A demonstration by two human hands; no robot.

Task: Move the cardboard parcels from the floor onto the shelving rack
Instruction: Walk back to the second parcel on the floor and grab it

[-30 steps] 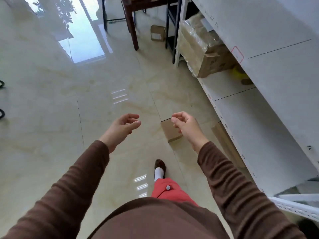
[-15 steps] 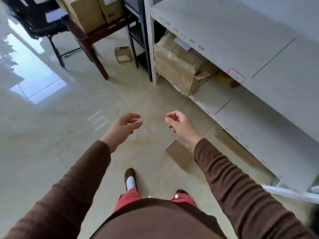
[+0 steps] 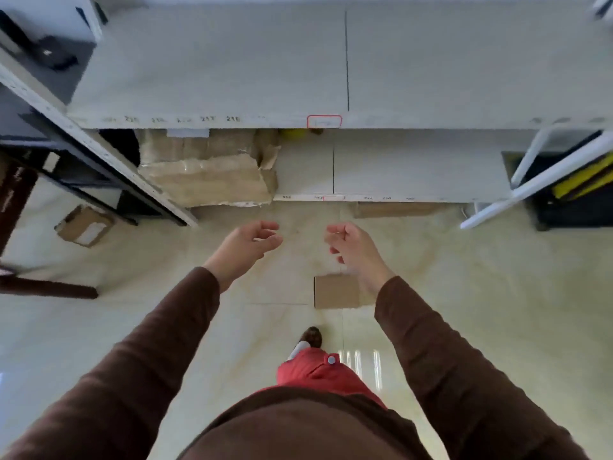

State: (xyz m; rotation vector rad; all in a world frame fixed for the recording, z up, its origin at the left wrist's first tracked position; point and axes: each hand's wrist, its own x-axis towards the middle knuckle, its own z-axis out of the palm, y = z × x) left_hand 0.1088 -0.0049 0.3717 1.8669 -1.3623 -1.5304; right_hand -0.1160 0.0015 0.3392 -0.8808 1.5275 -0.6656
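A small plain cardboard parcel lies on the tiled floor just ahead of my foot, partly behind my right wrist. My right hand hangs above it with fingers loosely curled and holds nothing. My left hand is level with it, fingers apart, also holding nothing. The white shelving rack faces me, with a large taped cardboard box on the left of its lower shelf. Another small parcel with a white label lies on the floor at the far left. A flat piece of cardboard sits under the rack.
A dark wooden table leg and a black rack stand at the left. At the right, a white metal frame leans by a black bin with yellow items. The right part of the lower shelf is bare.
My view has swung right until the rack faces me squarely. The parcel by my feet now lies under my right wrist. Both hands keep the same loose pose.
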